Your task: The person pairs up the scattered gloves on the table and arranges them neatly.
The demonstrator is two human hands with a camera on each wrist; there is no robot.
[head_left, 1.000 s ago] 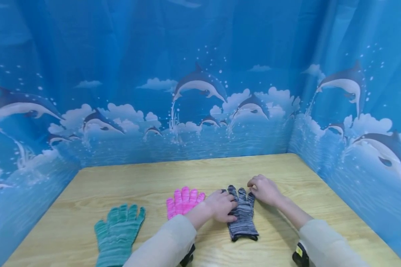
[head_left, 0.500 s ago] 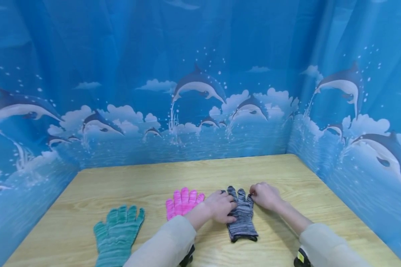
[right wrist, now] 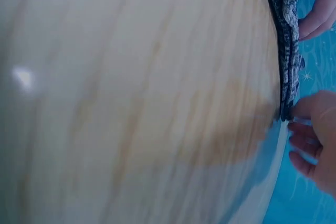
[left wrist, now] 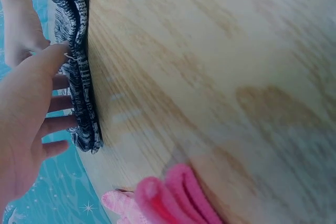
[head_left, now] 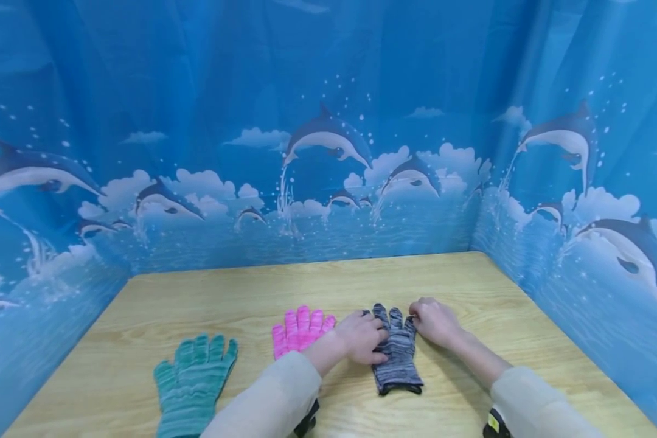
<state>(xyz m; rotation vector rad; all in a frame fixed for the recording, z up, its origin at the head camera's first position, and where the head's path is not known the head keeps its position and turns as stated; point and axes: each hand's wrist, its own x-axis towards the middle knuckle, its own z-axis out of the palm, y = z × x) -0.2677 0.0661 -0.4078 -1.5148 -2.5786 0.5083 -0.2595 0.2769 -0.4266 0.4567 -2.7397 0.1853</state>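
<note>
A black-and-grey knitted glove [head_left: 401,360] lies flat on the table, its fingers toward the back and its dark cuff toward the front. My left hand [head_left: 361,338] rests on the left side of this glove, with relaxed, spread fingers; the left wrist view shows those fingertips [left wrist: 63,121] lying against the knit. At the glove's outermost finger on the right, my right hand [head_left: 437,321] pinches the tip between thumb and fingers. The right wrist view shows the same thumb and fingers [right wrist: 304,145] meeting at the glove's end.
Left of the grey glove lies a pink glove [head_left: 300,331], partly covered by the left forearm. A green glove [head_left: 194,386] is farther left and nearer the front. The wooden table [head_left: 241,298] is bordered by a blue dolphin-print curtain [head_left: 224,231] at the back and sides.
My right hand has come a little nearer to me and closed on the tip of the glove's finger. The left hand and the gloves have stayed in place.
</note>
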